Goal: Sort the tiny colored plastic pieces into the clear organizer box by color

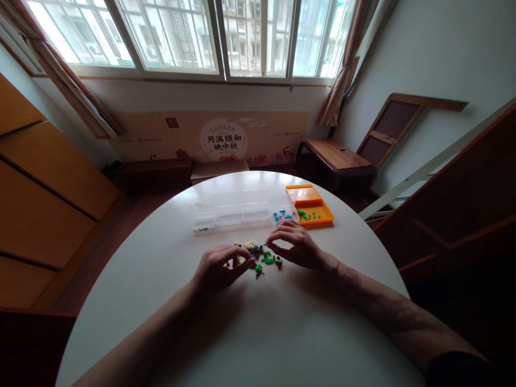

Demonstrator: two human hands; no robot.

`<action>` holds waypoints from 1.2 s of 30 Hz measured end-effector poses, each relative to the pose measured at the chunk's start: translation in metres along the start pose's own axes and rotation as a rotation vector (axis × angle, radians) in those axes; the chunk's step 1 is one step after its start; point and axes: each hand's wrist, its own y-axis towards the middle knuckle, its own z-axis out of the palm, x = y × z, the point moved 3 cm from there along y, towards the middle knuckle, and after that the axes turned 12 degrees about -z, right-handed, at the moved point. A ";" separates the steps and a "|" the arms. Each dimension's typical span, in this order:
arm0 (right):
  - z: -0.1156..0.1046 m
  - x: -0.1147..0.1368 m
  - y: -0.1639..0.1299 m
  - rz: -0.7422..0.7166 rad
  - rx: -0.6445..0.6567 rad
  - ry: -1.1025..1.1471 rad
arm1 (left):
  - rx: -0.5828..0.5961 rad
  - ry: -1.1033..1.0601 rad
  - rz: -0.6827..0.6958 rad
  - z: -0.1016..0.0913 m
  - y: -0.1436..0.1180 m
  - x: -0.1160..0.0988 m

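Observation:
A small mixed pile of toy building bricks point(255, 249) in green, brown, blue and cream lies on the white round table point(258, 333). At the pile's left edge is my left hand point(220, 267), its thumb and fingers curled together; what the tips pinch, if anything, is too small to make out. My right hand point(296, 243) hovers on the pile's right side, with thumb and forefinger closed on a tiny blue brick point(265, 244). Green bricks point(267, 260) lie loose between the two hands.
Behind the pile stands a clear plastic compartment box point(229, 216), with blue bricks point(284, 216) in its right section. Beside it, an orange tray point(328, 219) holds green bricks point(306, 216). A wooden stool point(336, 155) stands beyond the table, below the window.

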 end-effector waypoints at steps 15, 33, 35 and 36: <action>-0.027 -0.040 -0.022 0.412 -0.238 -0.366 | 0.241 0.229 0.070 -0.033 0.004 0.014; -0.028 -0.031 -0.018 0.447 -0.307 -0.236 | 0.230 0.222 0.020 -0.028 0.001 0.023; -0.027 -0.028 -0.016 0.401 -0.283 -0.223 | 0.199 0.172 -0.014 -0.028 0.001 0.024; -0.026 -0.026 -0.014 0.371 -0.268 -0.216 | 0.183 0.141 -0.036 -0.027 0.001 0.025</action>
